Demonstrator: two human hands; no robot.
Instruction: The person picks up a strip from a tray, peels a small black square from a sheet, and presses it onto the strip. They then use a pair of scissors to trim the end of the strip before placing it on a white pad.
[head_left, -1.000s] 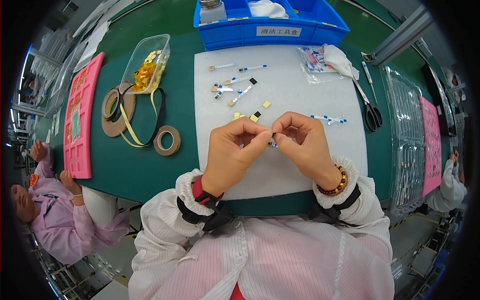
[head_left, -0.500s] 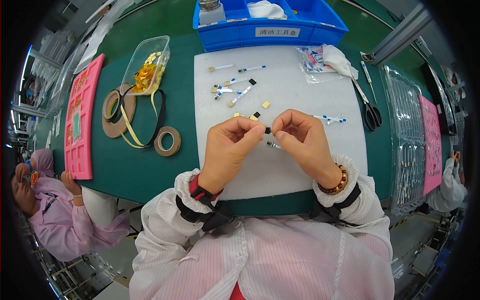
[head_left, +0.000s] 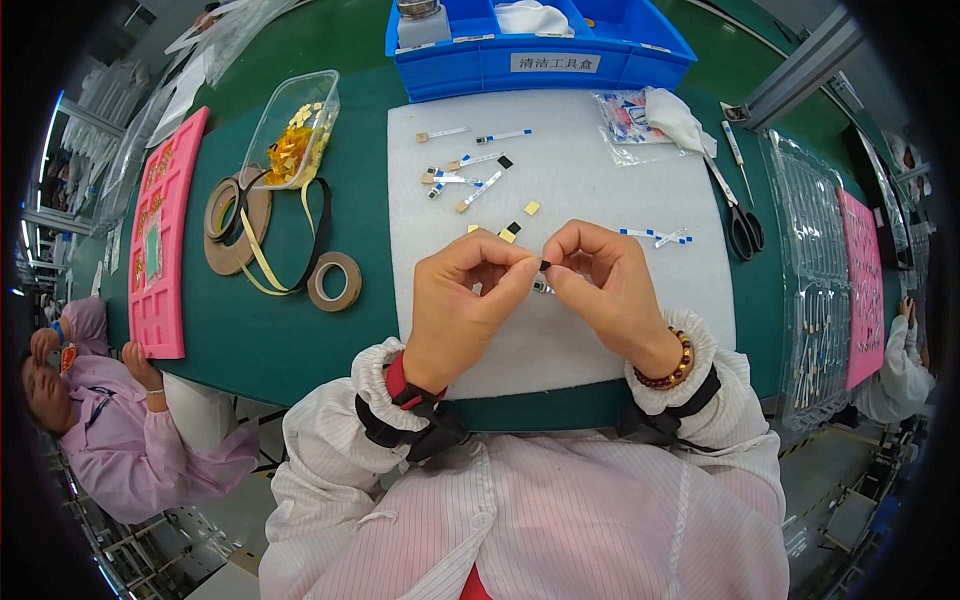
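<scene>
Directly between hands (head_left: 468, 305) (head_left: 612, 298), black piece (head_left: 545, 266)

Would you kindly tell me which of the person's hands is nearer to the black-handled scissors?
Right. The right hand is left of and nearer the viewer than the scissors; the left hand is farther left.

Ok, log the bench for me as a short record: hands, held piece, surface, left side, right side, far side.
Hands: left hand and right hand, fingertips meeting at one piece
Held piece: small black piece, mostly covered by fingertips
Surface: white mat with scattered flat strips
Left side: brown tape roll, clear tub holding yellow and amber pieces
Right side: black-handled scissors
Far side: blue divided box
</scene>
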